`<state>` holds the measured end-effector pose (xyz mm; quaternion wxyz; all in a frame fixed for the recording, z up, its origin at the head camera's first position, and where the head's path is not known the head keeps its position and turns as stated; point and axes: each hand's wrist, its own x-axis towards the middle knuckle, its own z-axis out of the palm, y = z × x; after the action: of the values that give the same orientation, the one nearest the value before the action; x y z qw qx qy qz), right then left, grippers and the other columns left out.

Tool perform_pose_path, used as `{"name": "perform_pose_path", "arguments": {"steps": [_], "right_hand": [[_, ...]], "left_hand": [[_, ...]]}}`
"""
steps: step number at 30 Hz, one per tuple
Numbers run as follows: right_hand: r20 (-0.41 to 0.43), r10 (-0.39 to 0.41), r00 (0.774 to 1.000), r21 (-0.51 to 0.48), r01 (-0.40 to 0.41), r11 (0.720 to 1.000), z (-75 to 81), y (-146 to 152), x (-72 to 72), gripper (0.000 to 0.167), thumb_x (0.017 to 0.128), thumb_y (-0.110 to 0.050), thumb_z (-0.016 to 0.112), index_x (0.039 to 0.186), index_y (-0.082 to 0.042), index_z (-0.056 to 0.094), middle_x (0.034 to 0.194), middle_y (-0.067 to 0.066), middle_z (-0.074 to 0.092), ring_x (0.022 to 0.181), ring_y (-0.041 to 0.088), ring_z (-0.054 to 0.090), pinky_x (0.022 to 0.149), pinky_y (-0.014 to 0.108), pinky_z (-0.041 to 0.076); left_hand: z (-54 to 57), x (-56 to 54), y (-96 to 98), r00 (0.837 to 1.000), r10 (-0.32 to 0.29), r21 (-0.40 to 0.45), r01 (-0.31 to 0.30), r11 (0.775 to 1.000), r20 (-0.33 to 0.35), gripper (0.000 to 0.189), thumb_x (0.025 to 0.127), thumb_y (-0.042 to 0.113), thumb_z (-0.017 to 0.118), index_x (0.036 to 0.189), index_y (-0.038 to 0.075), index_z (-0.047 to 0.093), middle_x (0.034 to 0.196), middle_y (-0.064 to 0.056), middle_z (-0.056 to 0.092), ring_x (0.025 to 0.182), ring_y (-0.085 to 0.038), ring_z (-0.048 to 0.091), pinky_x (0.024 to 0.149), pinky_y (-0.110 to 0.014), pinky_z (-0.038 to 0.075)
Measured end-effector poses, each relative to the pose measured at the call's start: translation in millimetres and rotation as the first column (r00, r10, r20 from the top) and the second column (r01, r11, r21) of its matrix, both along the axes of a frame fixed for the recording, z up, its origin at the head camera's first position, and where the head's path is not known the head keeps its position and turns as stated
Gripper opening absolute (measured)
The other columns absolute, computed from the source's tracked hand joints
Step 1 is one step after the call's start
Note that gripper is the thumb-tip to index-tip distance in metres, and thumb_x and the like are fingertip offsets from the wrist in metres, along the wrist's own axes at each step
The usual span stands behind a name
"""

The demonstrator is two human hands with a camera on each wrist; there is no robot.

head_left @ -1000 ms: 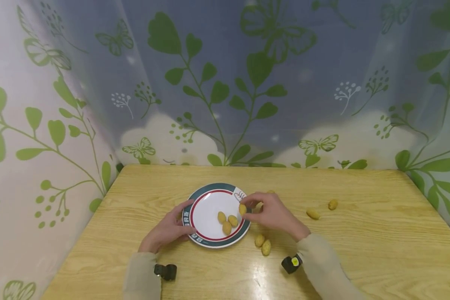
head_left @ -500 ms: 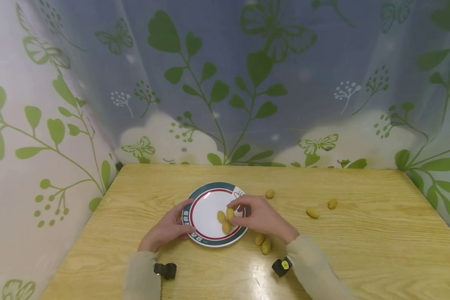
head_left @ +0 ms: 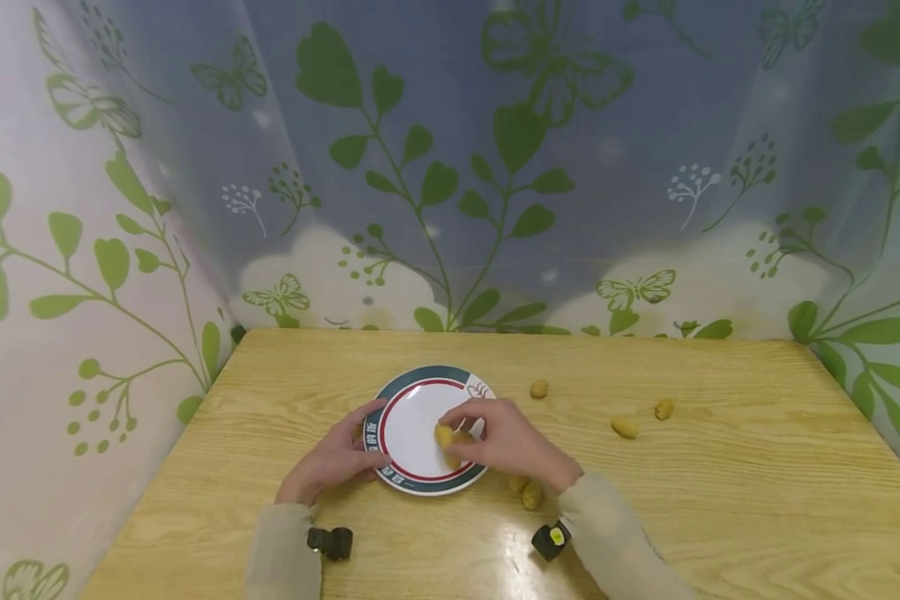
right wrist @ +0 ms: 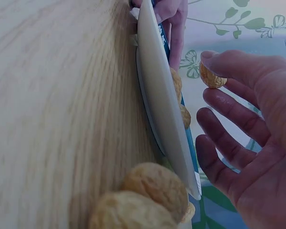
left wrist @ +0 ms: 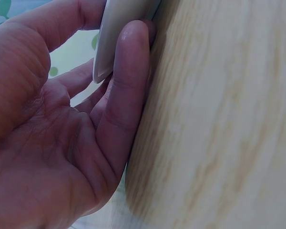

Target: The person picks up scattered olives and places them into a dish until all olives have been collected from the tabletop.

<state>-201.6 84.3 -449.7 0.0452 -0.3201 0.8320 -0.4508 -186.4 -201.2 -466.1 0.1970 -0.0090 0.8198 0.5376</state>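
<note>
A white plate [head_left: 411, 421] with a blue-green rim lies on the table in the head view. At its left side my left hand [head_left: 335, 457] grips the rim, thumb on top; in the left wrist view, fingers reach beneath the plate's edge. My right hand [head_left: 502, 433] is over the plate's right half, thumb and index finger pinching a small wrinkled yellow-brown oval piece [right wrist: 212, 77]. In the right wrist view this piece is above the plate, apart from it. Similar pieces [right wrist: 185, 116] lie on the plate, partly hidden by the right hand in the head view.
On the table, two more pieces [head_left: 532, 496] lie just right of the plate's front edge. One piece [head_left: 539, 389] is behind the right hand; two others [head_left: 626, 427] lie farther right. A patterned curtain [head_left: 450, 167] hangs behind the wooden table [head_left: 720, 500].
My right hand has moved left from the plate's right rim to over the pieces on the plate, carrying the pinched piece. The left hand has stayed on the rim.
</note>
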Motion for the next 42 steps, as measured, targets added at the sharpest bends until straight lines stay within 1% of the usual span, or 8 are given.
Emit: {"name": "perform_pose_path", "arguments": {"steps": [7, 13, 19, 24, 28, 31, 35, 42], "right_hand": [[-0.01, 0.03, 0.999, -0.016, -0.031, 0.999, -2.7, -6, -1.1, 0.028, 0.084, -0.013, 0.083, 0.111, -0.013, 0.077, 0.102, -0.001, 0.077, 0.089, 0.016, 0.069, 0.069, 0.021, 0.053], [0.0, 0.038, 0.999, -0.009, -0.038, 0.999, -3.5, -10, -0.6, 0.027, 0.085, -0.012, 0.082, 0.112, -0.014, 0.077, 0.105, -0.003, 0.076, 0.091, 0.017, 0.067, 0.076, 0.028, 0.056], [0.012, 0.033, 0.999, 0.044, -0.034, 0.998, -3.5, -12, -0.6, 0.029, 0.085, -0.016, 0.082, 0.114, -0.016, 0.076, 0.107, -0.007, 0.075, 0.094, 0.015, 0.065, 0.085, 0.03, 0.055], [0.003, 0.039, 0.999, 0.083, -0.039, 0.996, -2.4, -14, -0.1, 0.029, 0.086, -0.018, 0.082, 0.114, -0.015, 0.076, 0.109, -0.006, 0.075, 0.096, 0.015, 0.065, 0.089, 0.032, 0.055], [-0.01, 0.042, 0.999, 0.099, -0.041, 0.994, -2.8, -15, 0.0, 0.028, 0.086, -0.018, 0.082, 0.114, -0.015, 0.076, 0.109, -0.005, 0.076, 0.096, 0.014, 0.065, 0.09, 0.032, 0.054], [-0.028, 0.049, 0.998, 0.112, -0.046, 0.993, -5.7, -16, -0.9, 0.027, 0.086, -0.019, 0.082, 0.112, -0.015, 0.076, 0.105, -0.006, 0.075, 0.094, 0.012, 0.064, 0.088, 0.029, 0.053], [-0.055, 0.057, 0.997, 0.127, -0.05, 0.991, -8.4, -16, -2.2, 0.026, 0.086, -0.02, 0.083, 0.111, -0.016, 0.077, 0.099, -0.007, 0.075, 0.09, 0.01, 0.064, 0.085, 0.027, 0.053], [-0.054, 0.055, 0.997, 0.138, -0.047, 0.989, -7.1, -17, -2.4, 0.026, 0.086, -0.02, 0.083, 0.111, -0.016, 0.077, 0.098, -0.008, 0.075, 0.09, 0.008, 0.064, 0.088, 0.028, 0.053]], "left_hand": [[-0.4, -0.4, -0.3, 1.0, -0.004, -0.001, 0.004, 1.0, -0.001, 0.088, 0.086, 0.013, 0.081, 0.16, 0.021, 0.034, 0.147, -0.019, 0.048, 0.079, -0.018, 0.061, 0.069, -0.029, 0.054], [0.1, 0.1, -0.7, 1.0, -0.005, -0.002, 0.005, 1.0, -0.001, 0.088, 0.087, 0.014, 0.081, 0.16, 0.022, 0.033, 0.149, -0.019, 0.046, 0.077, -0.019, 0.06, 0.069, -0.029, 0.054], [0.8, 0.9, -0.4, 1.0, 0.004, -0.018, -0.004, 1.0, -0.001, 0.088, 0.087, 0.015, 0.082, 0.16, 0.023, 0.034, 0.148, -0.018, 0.047, 0.075, -0.018, 0.06, 0.069, -0.029, 0.054], [0.4, 0.8, 0.2, 1.0, 0.01, -0.02, -0.009, 1.0, 0.002, 0.087, 0.087, 0.015, 0.082, 0.16, 0.024, 0.034, 0.147, -0.018, 0.048, 0.075, -0.018, 0.06, 0.069, -0.029, 0.054], [-0.2, 0.4, 0.5, 1.0, 0.02, -0.012, -0.019, 1.0, 0.01, 0.088, 0.087, 0.014, 0.082, 0.16, 0.025, 0.034, 0.149, -0.018, 0.047, 0.08, -0.019, 0.061, 0.07, -0.029, 0.054], [-0.5, 0.2, 0.6, 1.0, 0.025, -0.008, -0.025, 1.0, 0.015, 0.088, 0.086, 0.013, 0.081, 0.159, 0.025, 0.035, 0.147, -0.018, 0.049, 0.083, -0.019, 0.062, 0.07, -0.029, 0.054], [-0.6, 0.5, 0.6, 1.0, 0.021, -0.012, -0.021, 1.0, 0.012, 0.087, 0.087, 0.015, 0.082, 0.159, 0.026, 0.035, 0.146, -0.018, 0.049, 0.082, -0.019, 0.062, 0.07, -0.029, 0.054], [-2.9, -0.4, -1.1, 1.0, 0.01, -0.011, -0.01, 1.0, 0.008, 0.088, 0.087, 0.016, 0.082, 0.159, 0.026, 0.034, 0.148, -0.018, 0.047, 0.081, -0.019, 0.061, 0.069, -0.03, 0.054]]}}
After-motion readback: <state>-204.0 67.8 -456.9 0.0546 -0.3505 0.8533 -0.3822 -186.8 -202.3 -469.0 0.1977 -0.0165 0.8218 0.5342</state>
